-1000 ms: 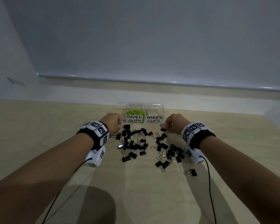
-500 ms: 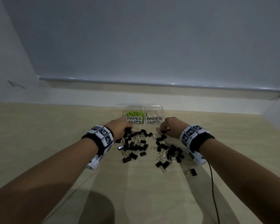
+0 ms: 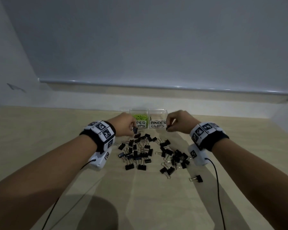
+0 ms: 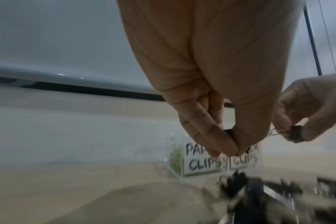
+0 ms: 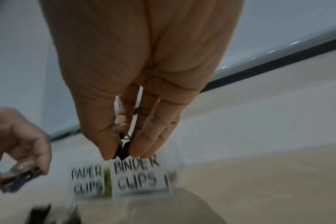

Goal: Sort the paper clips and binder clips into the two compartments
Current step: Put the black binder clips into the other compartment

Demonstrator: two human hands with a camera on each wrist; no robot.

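A clear two-compartment box (image 3: 157,112) stands at the table's far side, labelled PAPER CLIPS (image 4: 199,159) and BINDER CLIPS (image 5: 138,175). Green paper clips (image 3: 140,117) fill the left compartment. My left hand (image 3: 125,124) is raised in front of the paper-clip label and pinches a black binder clip (image 3: 135,130). My right hand (image 3: 178,120) hovers at the right front corner of the box and pinches another black binder clip (image 5: 123,150) between thumb and fingers. Several black binder clips (image 3: 140,153) lie scattered on the table below both hands.
The wooden table (image 3: 40,146) runs to a pale wall at the back. A single binder clip (image 3: 197,178) lies apart, near my right forearm. Black cables (image 3: 218,188) hang from both wrist cameras over the table.
Both hands have lifted off the pile, each with a binder clip pinched in its fingers, and have moved up toward the box.
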